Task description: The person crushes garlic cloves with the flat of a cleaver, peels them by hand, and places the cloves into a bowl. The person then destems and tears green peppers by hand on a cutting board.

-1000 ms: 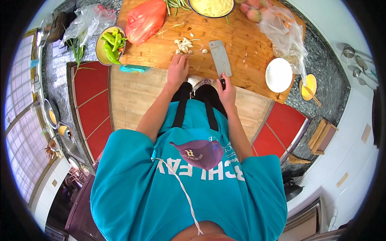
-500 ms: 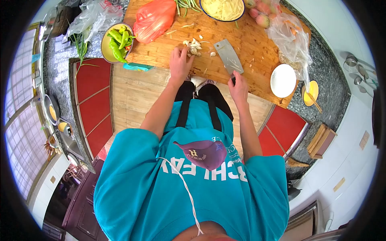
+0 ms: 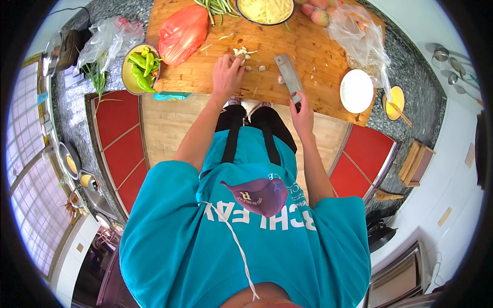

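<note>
A cleaver [image 3: 290, 74] is in my right hand [image 3: 303, 110], its handle wrapped by the fingers. The blade is tilted up over the wooden cutting board [image 3: 318, 92], and one garlic clove [image 3: 281, 79] lies by its left side. My left hand [image 3: 227, 77] rests palm down near the board's front edge, fingers slightly apart and reaching to a small pile of garlic cloves [image 3: 244, 52]. The fingers partly cover the pile; whether a clove is under them is hidden. Loose cloves [image 3: 262, 68] lie between the two hands.
Left on the board sits a red plastic bag [image 3: 182, 35], beside a bowl of green peppers [image 3: 138, 72]. Behind are green beans [image 3: 218, 7] and a bowl of pale shreds [image 3: 265, 11]. At right stand a white bowl [image 3: 356, 91], a clear bag [image 3: 354, 31] and a yellow dish [image 3: 395, 100].
The cleaver's blade has turned from lying flat to tilted, showing narrower. My left hand has moved farther over the garlic pile. The whole view has shifted slightly.
</note>
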`<action>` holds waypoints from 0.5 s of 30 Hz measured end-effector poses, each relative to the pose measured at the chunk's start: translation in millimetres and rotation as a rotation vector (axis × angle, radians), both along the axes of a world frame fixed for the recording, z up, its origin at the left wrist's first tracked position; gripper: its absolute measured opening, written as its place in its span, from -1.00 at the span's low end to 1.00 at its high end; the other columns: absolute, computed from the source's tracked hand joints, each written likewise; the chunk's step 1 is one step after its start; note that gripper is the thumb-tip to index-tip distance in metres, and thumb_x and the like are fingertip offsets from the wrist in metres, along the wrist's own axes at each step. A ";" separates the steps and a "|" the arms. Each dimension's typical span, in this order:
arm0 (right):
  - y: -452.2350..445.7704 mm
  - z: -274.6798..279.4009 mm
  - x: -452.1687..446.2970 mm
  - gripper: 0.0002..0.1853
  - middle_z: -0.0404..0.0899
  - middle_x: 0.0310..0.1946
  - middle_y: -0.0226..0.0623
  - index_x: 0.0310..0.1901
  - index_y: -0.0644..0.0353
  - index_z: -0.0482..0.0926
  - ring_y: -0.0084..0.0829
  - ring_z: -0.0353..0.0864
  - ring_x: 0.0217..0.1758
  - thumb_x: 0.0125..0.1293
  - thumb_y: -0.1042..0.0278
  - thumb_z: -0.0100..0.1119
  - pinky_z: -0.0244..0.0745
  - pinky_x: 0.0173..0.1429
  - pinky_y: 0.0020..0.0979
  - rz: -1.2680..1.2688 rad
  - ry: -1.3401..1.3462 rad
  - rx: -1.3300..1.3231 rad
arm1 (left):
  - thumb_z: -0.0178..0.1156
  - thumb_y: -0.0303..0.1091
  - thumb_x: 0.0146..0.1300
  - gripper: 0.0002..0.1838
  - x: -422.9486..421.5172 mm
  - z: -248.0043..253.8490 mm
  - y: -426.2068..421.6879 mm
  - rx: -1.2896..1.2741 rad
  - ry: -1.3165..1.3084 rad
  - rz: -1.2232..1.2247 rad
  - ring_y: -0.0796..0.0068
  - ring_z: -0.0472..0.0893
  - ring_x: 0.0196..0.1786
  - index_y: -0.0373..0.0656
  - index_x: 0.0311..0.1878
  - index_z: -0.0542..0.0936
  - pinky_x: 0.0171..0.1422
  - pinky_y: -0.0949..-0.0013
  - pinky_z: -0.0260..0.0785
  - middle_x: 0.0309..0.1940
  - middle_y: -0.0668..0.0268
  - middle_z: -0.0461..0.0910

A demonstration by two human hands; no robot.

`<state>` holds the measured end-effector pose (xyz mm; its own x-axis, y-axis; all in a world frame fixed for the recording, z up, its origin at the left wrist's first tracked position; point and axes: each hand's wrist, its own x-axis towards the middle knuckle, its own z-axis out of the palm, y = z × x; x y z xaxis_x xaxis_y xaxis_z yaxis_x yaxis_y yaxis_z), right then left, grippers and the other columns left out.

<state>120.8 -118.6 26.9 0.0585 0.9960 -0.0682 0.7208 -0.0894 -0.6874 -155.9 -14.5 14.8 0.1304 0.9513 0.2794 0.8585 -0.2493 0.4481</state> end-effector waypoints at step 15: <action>-29.1 -1.3 -14.8 -0.70 0.64 -0.41 0.04 -0.07 0.21 0.48 0.08 0.66 -0.33 0.37 0.21 0.31 0.48 -0.32 -0.09 -0.242 0.067 0.036 | 0.34 -0.44 0.10 -0.70 -6.0 -6.5 11.8 0.092 -0.078 -0.079 0.15 0.57 -0.11 -0.10 -0.06 0.62 -0.01 0.14 0.44 -0.21 0.22 0.58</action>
<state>106.0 -147.7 25.6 0.2919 0.9554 -0.0450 0.6340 -0.2285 -0.7388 -161.9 -2.6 8.3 0.1781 0.9089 0.3771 0.7983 -0.3575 0.4847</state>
